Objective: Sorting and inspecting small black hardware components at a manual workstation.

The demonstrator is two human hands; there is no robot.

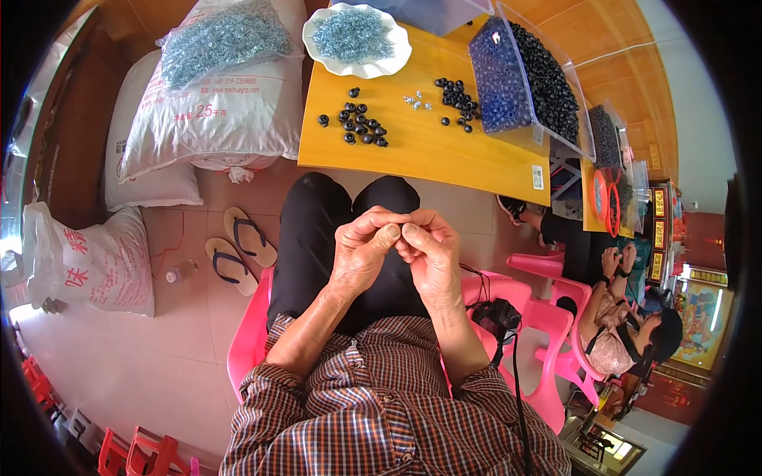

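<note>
Along the left of the worktop [413,155], as I see it remotely, black beads [349,138] lie loose; I judge them light, hard, smooth and prone to roll, best pinched across their round sides. Short of the worktop, the left hand [361,250] and right hand [434,258] meet, fingertips together; whether they grasp anything I cannot tell. Farther right stands a clear bin [508,117] of dark beads [546,75]

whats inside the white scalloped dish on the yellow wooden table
The white scalloped dish holds a heap of tiny, transparent, pale-blue pieces, their exact shape too small to tell. The heap covers most of the dish's floor, so anything buried beneath it cannot be seen.
</note>
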